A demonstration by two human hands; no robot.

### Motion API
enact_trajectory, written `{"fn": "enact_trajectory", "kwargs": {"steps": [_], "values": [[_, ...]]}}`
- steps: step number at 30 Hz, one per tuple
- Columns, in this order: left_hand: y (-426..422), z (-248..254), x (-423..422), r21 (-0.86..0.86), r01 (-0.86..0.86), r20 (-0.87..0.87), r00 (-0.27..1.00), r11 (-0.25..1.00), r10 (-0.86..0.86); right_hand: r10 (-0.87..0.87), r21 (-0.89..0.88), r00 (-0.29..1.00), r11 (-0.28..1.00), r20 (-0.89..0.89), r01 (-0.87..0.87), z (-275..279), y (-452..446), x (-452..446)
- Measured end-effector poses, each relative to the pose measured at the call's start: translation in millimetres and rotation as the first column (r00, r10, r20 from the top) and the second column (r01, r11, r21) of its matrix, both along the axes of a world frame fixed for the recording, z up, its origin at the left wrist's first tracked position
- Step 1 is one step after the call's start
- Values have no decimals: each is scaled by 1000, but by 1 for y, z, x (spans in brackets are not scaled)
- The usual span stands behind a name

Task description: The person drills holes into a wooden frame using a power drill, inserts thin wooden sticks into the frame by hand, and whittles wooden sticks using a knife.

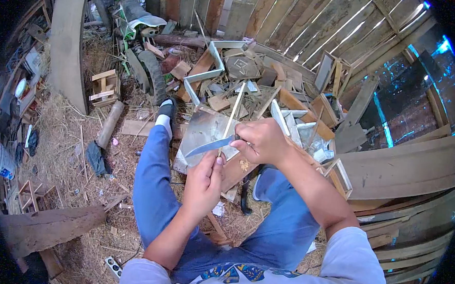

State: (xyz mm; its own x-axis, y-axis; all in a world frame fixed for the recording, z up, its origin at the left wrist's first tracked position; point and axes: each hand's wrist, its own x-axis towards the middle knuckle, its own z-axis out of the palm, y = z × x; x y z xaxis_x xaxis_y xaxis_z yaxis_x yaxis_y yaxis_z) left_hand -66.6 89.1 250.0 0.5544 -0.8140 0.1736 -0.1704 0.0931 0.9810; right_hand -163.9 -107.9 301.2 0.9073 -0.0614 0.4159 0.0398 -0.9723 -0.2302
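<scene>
My right hand (262, 139) is closed around the handle of a knife (209, 147), whose blade points left. The blade lies across a thin, pale wooden stick (234, 110), near its lower end. My left hand (203, 184) pinches that lower end between thumb and fingers, just below the blade. The stick's other end points up and away from me. Beneath the hands is a worn grey panel (199, 133). A brown wooden block (239, 169) with light shavings on it sits between my knees.
Wood scraps and a white-edged frame (215, 72) are heaped ahead. A tyre (151, 76) and a small wooden crate (105, 88) stand left of them. Curved boards (398, 169) lie at right. A log (110, 123) and a power strip (113, 267) rest on the straw-covered floor.
</scene>
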Motion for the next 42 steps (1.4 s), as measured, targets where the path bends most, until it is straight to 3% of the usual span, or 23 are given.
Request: {"fn": "enact_trajectory", "kwargs": {"steps": [1,3,5,7,8,10,12,15,16,18,21,28,31,36,41,42], "values": [[0,1,0,-4,6,15,1000,1000,-6,-10,-22,1000,1000,5,10,1,-1,-1],[4,2,0,38,38,-25,999,999,-37,-322,171,947,934,15,314,-7,-13,-2],[12,7,-6,72,68,-67,996,995,-63,-636,377,772,715,2,589,0,-64,-4],[14,14,-19,23,138,-43,990,990,-137,-620,391,734,771,277,503,-9,-106,-18],[13,16,-22,1,161,-36,986,987,-161,-615,377,736,776,282,505,-15,-111,-26],[4,10,-18,7,60,-106,993,998,-59,-649,612,758,627,67,482,-23,-103,-36],[-1,-1,-3,18,89,-139,987,996,-85,-603,607,792,667,98,432,-26,-80,-29],[0,-6,7,-44,129,-377,916,991,-136,-469,585,880,736,76,341,-6,-36,-15],[1,-8,10,-56,143,-435,887,988,-152,-424,493,906,789,8,366,0,-23,-11],[0,-7,9,-65,152,-445,880,986,-165,-382,400,922,836,-67,376,-1,-8,-5],[-4,-9,7,-65,137,-405,902,988,-152,-227,237,973,944,-41,230,-3,2,0],[-5,-10,11,-37,111,-473,873,993,-116,-154,21,986,988,-69,156,-9,6,0],[-5,-10,10,-42,107,-464,879,993,-115,-132,-2,983,991,-125,133,-9,8,-2],[-5,-9,3,16,2,-193,981,1000,1,-146,-29,986,989,-76,144,-8,11,-5],[-4,-7,5,40,18,-106,994,999,-14,-153,-45,987,988,-41,151,-8,4,-7],[-3,-7,5,39,25,-78,997,999,-22,-238,-36,971,971,-17,237,-12,-3,-9]]}}
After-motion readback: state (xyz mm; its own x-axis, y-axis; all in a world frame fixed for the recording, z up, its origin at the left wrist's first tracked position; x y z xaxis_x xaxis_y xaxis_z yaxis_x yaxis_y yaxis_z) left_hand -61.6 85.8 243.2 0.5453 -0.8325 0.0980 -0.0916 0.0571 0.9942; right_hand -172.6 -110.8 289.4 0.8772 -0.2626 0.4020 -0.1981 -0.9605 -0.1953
